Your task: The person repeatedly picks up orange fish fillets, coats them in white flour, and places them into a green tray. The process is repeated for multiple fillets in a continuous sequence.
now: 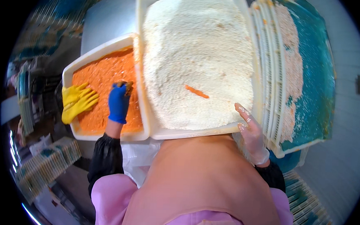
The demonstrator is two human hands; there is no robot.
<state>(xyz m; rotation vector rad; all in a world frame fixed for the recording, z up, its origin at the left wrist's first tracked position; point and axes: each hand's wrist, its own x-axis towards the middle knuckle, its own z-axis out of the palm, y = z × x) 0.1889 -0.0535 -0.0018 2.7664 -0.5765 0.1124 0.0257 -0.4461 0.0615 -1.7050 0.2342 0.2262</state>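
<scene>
My left hand (119,104), in a blue glove, is over a white tub (103,137) of orange batter (94,70). Its fingers are curled closed, and a brownish, batter-coated patch shows at their tips; what they hold, if anything, I cannot make out. My right hand (251,133) wears a clear glove with crumbs stuck on it. It is open and holds nothing, with its fingers over the near right rim of a white tray (191,135) full of pale crumbs (195,44). One thin orange batter-coated strip (197,92) lies on the crumbs, left of my right hand.
A yellow glove (77,102) reaches over the batter tub's left rim; whether a hand fills it is unclear. To the right, stacked white trays (268,68) carry a blue-green lined tray (316,78) with rows of crumbed pieces (291,73). More stacked trays (47,165) stand lower left.
</scene>
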